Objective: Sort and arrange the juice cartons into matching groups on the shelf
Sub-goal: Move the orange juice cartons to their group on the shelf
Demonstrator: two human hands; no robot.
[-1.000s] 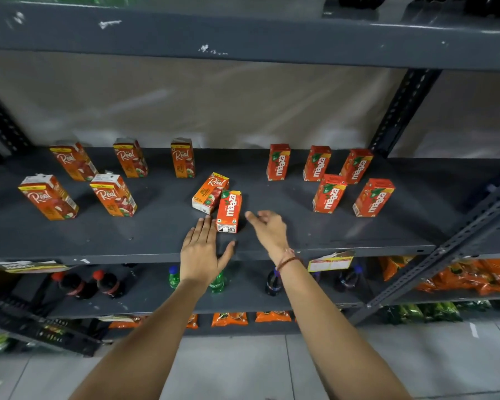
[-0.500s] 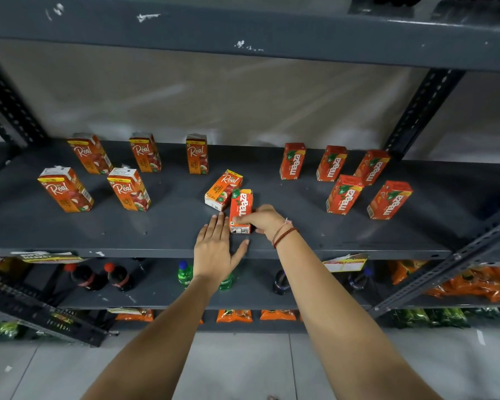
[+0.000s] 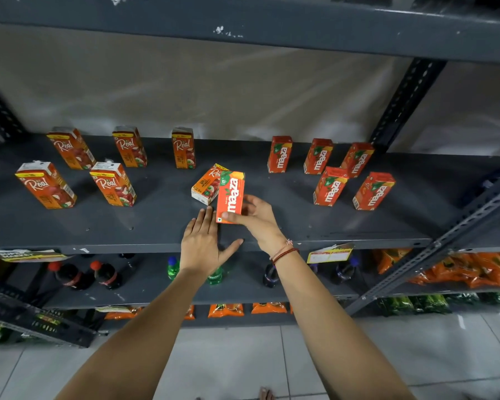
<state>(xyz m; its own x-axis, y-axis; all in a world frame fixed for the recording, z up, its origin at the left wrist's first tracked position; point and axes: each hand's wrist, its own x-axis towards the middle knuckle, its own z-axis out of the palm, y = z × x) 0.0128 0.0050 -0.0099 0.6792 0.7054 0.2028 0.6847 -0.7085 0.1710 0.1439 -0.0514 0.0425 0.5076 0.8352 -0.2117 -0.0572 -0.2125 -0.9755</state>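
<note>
Head view: six Real cartons, six Maaza; right hand clamps Maaza carton, left hand flat, splayed

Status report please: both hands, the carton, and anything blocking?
Right hand gripping Maaza carton. Left hand open, flat on shelf. Real carton lies tilted right behind; path right to Maaza group looks clear.

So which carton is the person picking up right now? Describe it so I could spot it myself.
Look at the grey metal shelf holding two groups of juice cartons, Real on the left and Maaza on the right. In the gap between them, the right hand grips a Maaza carton, beside a tipped Real carton. It is the only Maaza carton away from its group and the only carton being held.
</note>
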